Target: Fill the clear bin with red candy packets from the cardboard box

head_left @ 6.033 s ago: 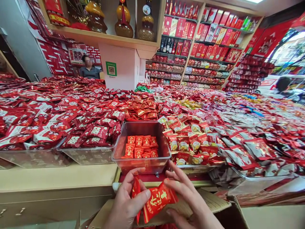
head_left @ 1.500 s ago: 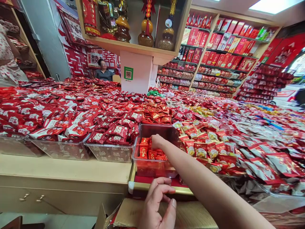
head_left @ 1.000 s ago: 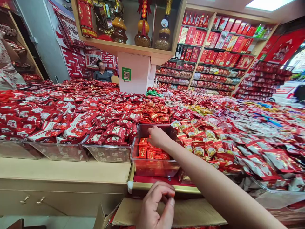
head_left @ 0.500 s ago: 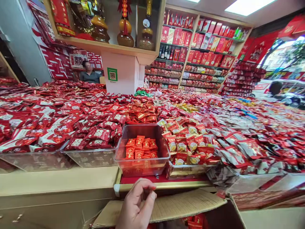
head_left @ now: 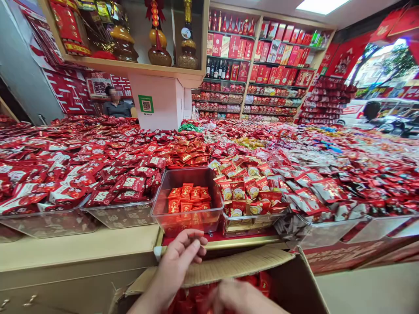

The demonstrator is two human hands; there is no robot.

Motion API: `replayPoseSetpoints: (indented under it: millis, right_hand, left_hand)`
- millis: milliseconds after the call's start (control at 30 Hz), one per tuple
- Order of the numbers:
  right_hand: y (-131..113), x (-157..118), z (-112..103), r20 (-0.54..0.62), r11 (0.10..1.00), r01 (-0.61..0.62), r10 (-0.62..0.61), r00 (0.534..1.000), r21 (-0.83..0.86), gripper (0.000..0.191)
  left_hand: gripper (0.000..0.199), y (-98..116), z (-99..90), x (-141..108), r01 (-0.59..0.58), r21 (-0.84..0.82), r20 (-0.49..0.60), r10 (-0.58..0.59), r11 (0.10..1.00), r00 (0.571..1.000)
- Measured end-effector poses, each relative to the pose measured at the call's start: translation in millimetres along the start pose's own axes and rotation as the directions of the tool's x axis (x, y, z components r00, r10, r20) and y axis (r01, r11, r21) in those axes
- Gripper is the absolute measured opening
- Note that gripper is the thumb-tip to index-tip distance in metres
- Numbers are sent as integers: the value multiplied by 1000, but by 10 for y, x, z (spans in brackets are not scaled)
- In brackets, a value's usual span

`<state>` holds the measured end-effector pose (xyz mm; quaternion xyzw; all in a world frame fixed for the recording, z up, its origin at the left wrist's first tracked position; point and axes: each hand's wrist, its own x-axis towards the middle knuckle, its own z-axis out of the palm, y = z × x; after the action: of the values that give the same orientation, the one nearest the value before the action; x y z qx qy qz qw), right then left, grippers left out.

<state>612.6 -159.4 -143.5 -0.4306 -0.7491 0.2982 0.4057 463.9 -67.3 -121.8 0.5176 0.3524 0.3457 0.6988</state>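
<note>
My left hand [head_left: 185,249] hovers over the raised flap of a cardboard box [head_left: 229,267], just in front of a clear plastic bin [head_left: 186,224]. Its fingers are loosely curled, the thumb a little apart, with nothing visible in them. Reaching into the box from the lower right, my right hand [head_left: 237,295] is smeared by motion. Its fingers are over red wrapped packets [head_left: 263,283], and whether they grip one is unclear. Inside the clear bin lie several small red-and-gold packets [head_left: 186,196], leaving its upper walls bare.
Bins heaped with dark red packets [head_left: 131,187] stand left of the bin; durian-labelled packets [head_left: 252,189] fill the one at right. A cream counter [head_left: 78,244] runs along the left front. Gift boxes [head_left: 235,48] line the back shelves. A person [head_left: 118,107] sits at the back left.
My right hand has come into view from below, over the box. My left hand has moved slightly left and up. The view has shifted a little, showing more of the box's inside.
</note>
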Motion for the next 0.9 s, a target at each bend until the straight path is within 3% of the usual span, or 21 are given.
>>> replayPoseSetpoints:
  millis: [100,167,267,333,433,533,600,700,800,900]
  right_hand:
    - [-154,136,-220,-114,996,52,-61,992,-79,14]
    - [-183,198,-290,-186,989,63,-88,979,-136,22]
    - [-105,238,-278,-254,996,29,-50,966,-87,35]
    - [-8,249,-248,-335,997,-76,82,939,33,42]
    - [114,269,-244,-369,935,-252,333,868,249,22]
    - [156,289,-282,-359,896,-274,398,845,349,19]
    - [147,295,-309,-421,929,-202,325,847,311,15]
    - [111,286,-348,-490,992,-18,77,868,124,6]
    - [73,265,-390,-448,974,181,-224,866,-139,18]
    - [70,241,-380,-392,922,217,-338,856,-321,27]
  left_hand:
    - [36,157,39,8,237,-112,163,-217,965,962]
    - [38,214,81,20,300,-91,243,-271,949,931]
    - [40,217,134,75,174,-1,236,-169,985,957]
    - [44,195,145,127,92,17,236,-94,996,967]
    - [49,162,124,202,38,30,214,-43,999,976]
    - [43,127,96,258,22,49,195,-31,999,980]
    - [33,101,92,273,7,43,186,-15,999,983]
    - [23,82,106,242,-14,31,156,9,999,988]
    - [32,97,121,177,96,-118,182,-73,988,981]
    - [27,117,128,146,204,-194,182,-169,959,969]
